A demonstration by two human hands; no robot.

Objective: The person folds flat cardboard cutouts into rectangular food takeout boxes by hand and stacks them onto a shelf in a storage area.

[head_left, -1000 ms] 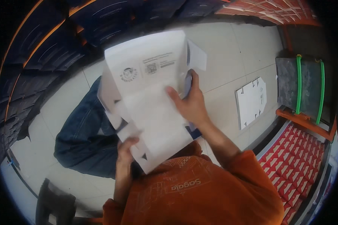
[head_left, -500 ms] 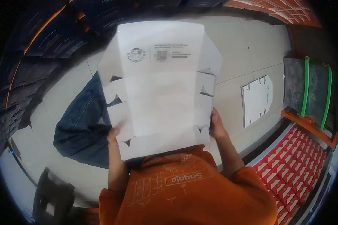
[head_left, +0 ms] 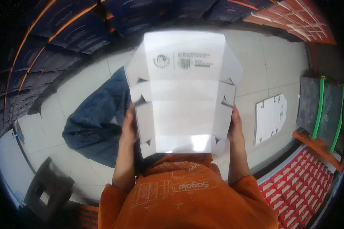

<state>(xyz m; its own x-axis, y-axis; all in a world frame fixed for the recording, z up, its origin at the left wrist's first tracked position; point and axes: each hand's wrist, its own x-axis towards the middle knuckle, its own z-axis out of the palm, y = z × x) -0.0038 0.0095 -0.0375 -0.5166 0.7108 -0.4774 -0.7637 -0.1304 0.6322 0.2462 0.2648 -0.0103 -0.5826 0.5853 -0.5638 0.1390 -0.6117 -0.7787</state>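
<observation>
In front of my chest I hold up a flat white cardboard box blank (head_left: pixel 185 114), creased into panels, with notched tabs along both sides and dark print near its far end. My left hand (head_left: pixel 129 126) is closed on its left edge, the fingers partly hidden behind the card. On the opposite edge my right hand (head_left: pixel 235 124) grips the side panel, its fingers also partly out of sight underneath. A similar printed white box blank (head_left: pixel 270 118) lies on the tiled floor to the right, apparently on others.
Dark blue boxes (head_left: pixel 76 34) are stacked along the far left. Red-and-white boxes (head_left: pixel 298 187) fill the lower right, beside a dark panel with green strips (head_left: pixel 319 107). A dark plastic stool (head_left: pixel 49 191) stands lower left. My jeans-covered leg (head_left: pixel 95 118) rests on the floor.
The blank has become more level in view, and both hands now sit farther up its side edges. The surroundings have shifted slightly with my head.
</observation>
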